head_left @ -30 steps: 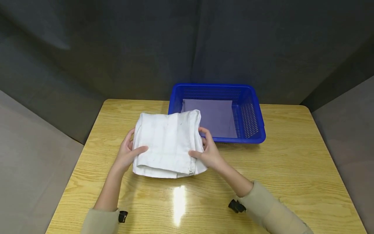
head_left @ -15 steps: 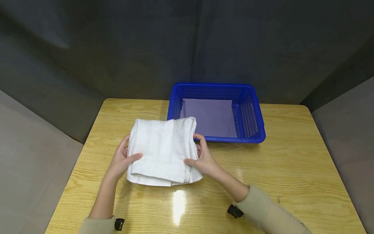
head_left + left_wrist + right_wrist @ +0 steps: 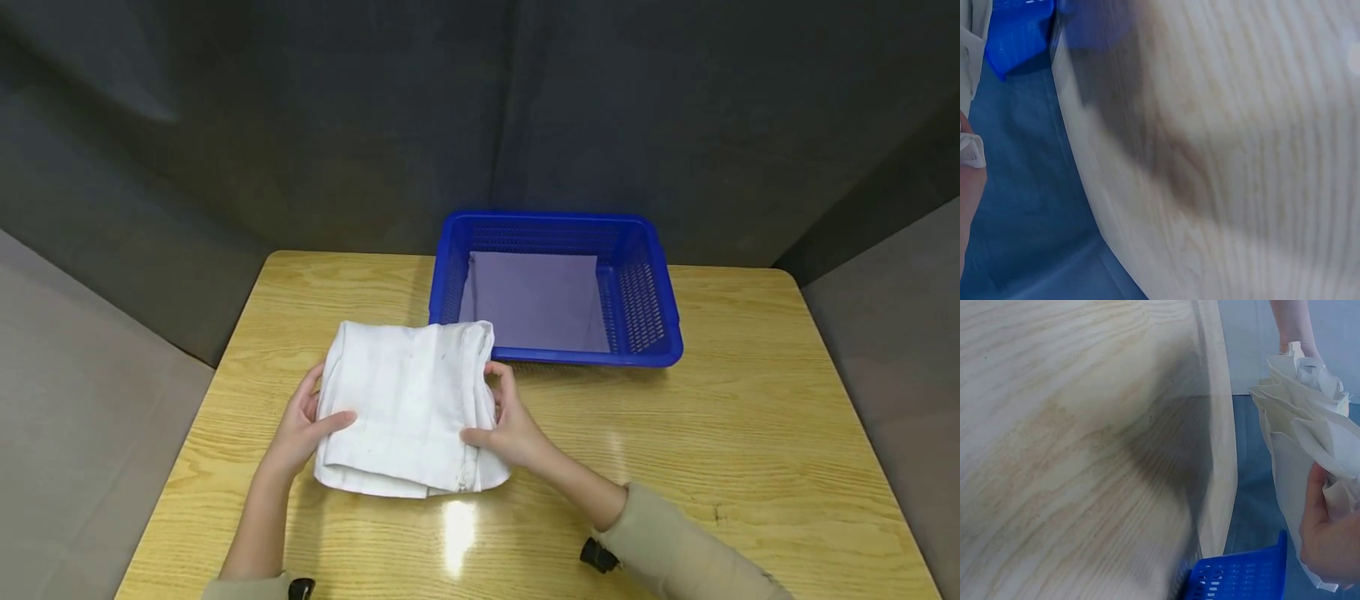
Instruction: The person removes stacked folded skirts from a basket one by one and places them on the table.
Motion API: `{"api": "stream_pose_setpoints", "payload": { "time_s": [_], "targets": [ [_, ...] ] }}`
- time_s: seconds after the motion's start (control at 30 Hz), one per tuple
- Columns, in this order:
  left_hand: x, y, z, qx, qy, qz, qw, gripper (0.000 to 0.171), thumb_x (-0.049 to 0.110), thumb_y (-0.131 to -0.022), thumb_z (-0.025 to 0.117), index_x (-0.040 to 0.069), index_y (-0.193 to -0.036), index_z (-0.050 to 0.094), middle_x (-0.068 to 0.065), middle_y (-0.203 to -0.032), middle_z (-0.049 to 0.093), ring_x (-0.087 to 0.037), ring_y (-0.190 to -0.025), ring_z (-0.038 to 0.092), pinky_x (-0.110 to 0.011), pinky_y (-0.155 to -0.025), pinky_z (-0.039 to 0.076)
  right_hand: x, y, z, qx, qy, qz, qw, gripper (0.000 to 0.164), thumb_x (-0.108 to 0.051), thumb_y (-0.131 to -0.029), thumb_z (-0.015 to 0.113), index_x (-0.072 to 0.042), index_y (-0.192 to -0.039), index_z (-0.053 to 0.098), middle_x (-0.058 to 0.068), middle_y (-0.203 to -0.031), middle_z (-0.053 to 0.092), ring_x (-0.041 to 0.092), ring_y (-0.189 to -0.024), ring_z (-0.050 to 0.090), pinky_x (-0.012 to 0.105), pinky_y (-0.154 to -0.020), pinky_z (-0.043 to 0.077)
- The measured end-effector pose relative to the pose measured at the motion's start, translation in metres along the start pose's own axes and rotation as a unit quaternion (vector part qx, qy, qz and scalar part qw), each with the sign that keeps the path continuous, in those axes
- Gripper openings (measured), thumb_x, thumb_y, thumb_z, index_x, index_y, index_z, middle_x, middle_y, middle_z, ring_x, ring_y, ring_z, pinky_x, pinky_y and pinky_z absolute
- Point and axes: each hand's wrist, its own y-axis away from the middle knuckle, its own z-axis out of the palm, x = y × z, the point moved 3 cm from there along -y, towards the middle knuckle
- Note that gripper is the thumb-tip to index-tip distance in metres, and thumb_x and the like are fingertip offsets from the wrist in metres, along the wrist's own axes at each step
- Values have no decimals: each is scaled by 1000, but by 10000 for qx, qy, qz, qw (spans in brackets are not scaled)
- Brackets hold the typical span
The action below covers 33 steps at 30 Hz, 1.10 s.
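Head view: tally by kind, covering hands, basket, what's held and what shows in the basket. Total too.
Hands: 2 (left hand, right hand)
Baskets: 1 (blue basket)
Held cloths: 1 (white cloth)
Sheets in basket: 1 (purple sheet)
Total: 5

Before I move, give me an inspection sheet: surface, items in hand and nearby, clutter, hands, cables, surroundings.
Surface: yellow wood-grain tabletop, with a bright glare patch near the front.
Job's things: folded white fabric bundle, held above the tabletop; blue rectangular perforated plastic basket toward the back, a flat purple-grey sheet inside, its material unclear.
Clutter: nothing seen.
Left hand: grips the bundle's left side, thumb on top.
Right hand: grips its right side, thumb on top.
Cables: nothing seen.
Surroundings: dark grey backdrop behind; lighter grey panels left and right.
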Motion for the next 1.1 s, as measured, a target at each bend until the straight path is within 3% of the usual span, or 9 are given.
{"api": "stream_pose_setpoints", "payload": {
  "time_s": [0.6, 1.1],
  "targets": [
    [-21, 11, -8, -13, 199, -28, 9998, 78, -10, -80, 59, 5, -144, 18, 3, -113, 58, -16, -96, 61, -36, -72, 54, 13, 6, 13, -74, 146, -25, 9999, 80, 14, -66, 66, -12, -128, 22, 28, -114, 49, 33, -92, 58, 38, -73, 54],
    [-38, 14, -13, 17, 80, -199, 9998, 80, -7, -79, 62, 7, -145, 17, 5, -117, 55, -12, -100, 60, -34, -75, 53, 32, 8, 19, -33, 304, -194, 9993, 81, 12, -67, 65, -11, -129, 21, 27, -118, 48, 36, -96, 56, 38, -78, 52]
  ]
}}
